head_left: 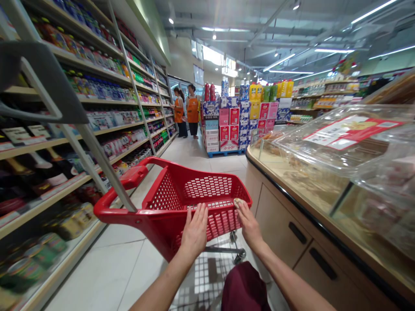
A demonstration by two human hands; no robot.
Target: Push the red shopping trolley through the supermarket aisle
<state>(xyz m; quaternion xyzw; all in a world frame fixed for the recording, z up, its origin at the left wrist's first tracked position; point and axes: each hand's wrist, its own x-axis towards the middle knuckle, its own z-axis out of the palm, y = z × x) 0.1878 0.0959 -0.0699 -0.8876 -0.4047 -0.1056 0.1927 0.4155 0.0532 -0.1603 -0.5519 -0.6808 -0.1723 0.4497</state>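
Note:
A red plastic shopping cart [207, 185] with lattice walls stands side-on before me, its grey handle [39, 82] rising at the upper left. My left hand [195, 231] lies on the near rim, fingers stretched out and holding nothing. At the right end of the same rim, my right hand [249, 224] presses a small, pale, crumpled cloth [239, 201] with curled fingers; most of it is hidden under them. No goods show inside the basket. Below it, a caster wheel [240, 255] rests on the tiled floor, close to my dark red-clad knee [244, 287].
Shelves [106, 103] of bottles and cans line the left side. A glass-topped display counter [301, 194] with clear plastic packages [350, 138] borders the right. Stacked drink cartons [228, 125] stand on a blue pallet ahead. Two people in orange aprons [193, 110] stand farther back.

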